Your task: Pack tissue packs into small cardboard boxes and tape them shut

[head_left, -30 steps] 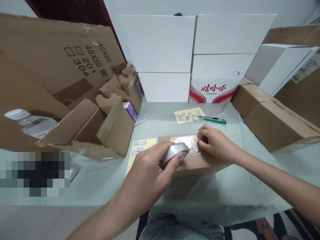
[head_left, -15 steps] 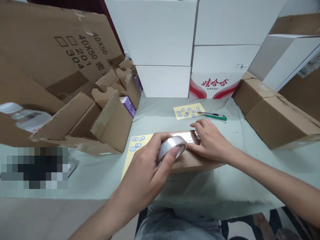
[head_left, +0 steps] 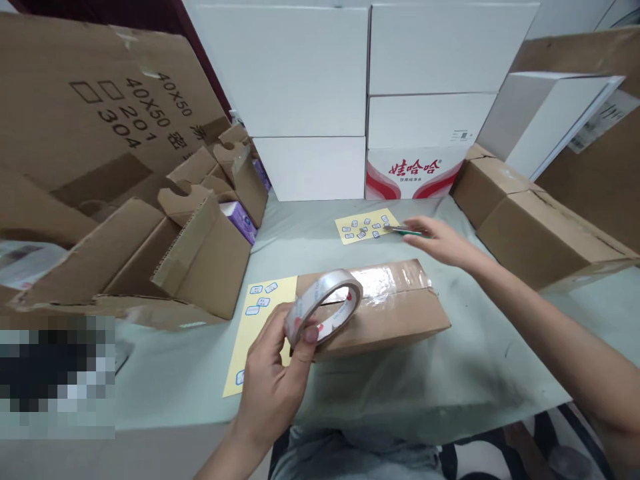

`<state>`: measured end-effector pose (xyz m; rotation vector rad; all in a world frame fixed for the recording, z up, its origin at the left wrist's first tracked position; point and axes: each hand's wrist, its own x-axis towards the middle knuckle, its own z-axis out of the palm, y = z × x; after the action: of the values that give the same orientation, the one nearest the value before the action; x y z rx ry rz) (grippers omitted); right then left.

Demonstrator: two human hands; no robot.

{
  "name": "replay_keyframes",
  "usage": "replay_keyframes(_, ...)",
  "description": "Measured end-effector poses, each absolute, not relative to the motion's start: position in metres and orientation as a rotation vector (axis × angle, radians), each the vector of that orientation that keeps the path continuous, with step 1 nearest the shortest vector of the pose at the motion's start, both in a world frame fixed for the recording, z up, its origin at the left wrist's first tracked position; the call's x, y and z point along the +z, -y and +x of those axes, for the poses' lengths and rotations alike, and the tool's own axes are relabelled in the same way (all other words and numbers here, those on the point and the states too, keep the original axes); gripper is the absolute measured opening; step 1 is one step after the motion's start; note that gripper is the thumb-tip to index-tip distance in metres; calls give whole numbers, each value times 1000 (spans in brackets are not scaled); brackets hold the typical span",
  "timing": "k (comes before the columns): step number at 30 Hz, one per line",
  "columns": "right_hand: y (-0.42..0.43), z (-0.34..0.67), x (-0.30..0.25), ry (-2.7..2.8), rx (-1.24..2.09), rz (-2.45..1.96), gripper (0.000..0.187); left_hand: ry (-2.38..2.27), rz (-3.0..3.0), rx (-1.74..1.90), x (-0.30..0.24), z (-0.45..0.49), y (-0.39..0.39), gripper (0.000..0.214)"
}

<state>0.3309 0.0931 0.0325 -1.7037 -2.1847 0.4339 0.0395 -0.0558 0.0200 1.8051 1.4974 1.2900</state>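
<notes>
My left hand (head_left: pixel 273 380) grips a roll of clear tape (head_left: pixel 327 303), tilted up over the left part of a small closed brown carton (head_left: pixel 390 320). Shiny tape (head_left: pixel 383 280) lies along the carton's top; whether it still joins the roll, I cannot tell. Beyond the carton, my right hand (head_left: pixel 445 241) is at a green utility knife (head_left: pixel 407 231), thumb and fingers apart on either side of its handle. Part of the handle is hidden by the hand. The knife's blade rests on the edge of a small yellow sticker sheet (head_left: pixel 354 231).
A larger yellow sheet with blue-edged stickers (head_left: pixel 240 343) lies partly under the carton. Open brown boxes (head_left: pixel 200 260) with purple packs (head_left: pixel 240 222) stand left. White boxes (head_left: pixel 310 167) wall off the back; a long brown carton (head_left: pixel 545 227) sits right.
My right hand has left the carton's top and moved forward to the knife. My left hand has drawn the tape roll slightly left and tilted it, uncovering more of the carton.
</notes>
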Motion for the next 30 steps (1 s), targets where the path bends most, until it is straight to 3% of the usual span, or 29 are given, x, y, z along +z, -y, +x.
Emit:
replay_keyframes(3, -126, 372, -1, 2112, 266, -1871, 36, -1461, 1867, 1318, 19, 38, 55, 24)
replay_keyframes(8, -150, 399, -56, 2140, 129, -1935, 35, -1453, 1914, 1278, 11, 38, 55, 22)
replay_keyframes(15, -170, 399, -72, 2074, 0, -1982, 36, -1560, 2074, 1552, -9, 44, 46, 26)
replay_keyframes(21, -156, 386, -41, 2091, 78, -1892, 30, -1436, 2103, 1708, -13, 45, 26, 26)
replay_keyframes(25, -86, 384, 11, 2190, 157, -1635, 35, -1441, 2073, 1782, -19, 42, 17, 35)
replay_keyframes(30, 10, 363, 56, 2400, 333, -1248, 36, -1423, 2046, 1792, -25, 41, 19, 32)
